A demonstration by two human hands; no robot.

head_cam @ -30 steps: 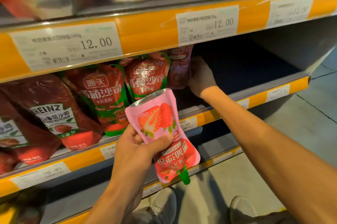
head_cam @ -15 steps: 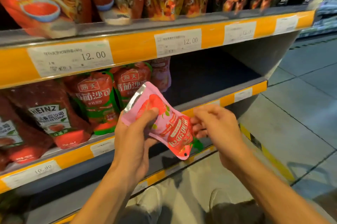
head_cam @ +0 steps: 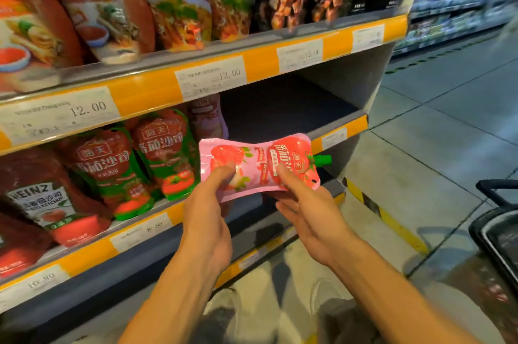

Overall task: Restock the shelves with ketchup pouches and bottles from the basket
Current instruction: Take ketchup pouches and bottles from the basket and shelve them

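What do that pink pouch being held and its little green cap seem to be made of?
The pink ketchup pouch with the strawberry-red print looks like thin, glossy plastic film, perhaps foil-lined: it sags between the left hand and right hand and catches the light. The small green screw cap looks like hard moulded plastic, holding a ribbed, rigid shape.

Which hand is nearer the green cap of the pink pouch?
Right. The right hand holds the pink pouch at the end with the green cap; the left hand grips the opposite end, farther from it.
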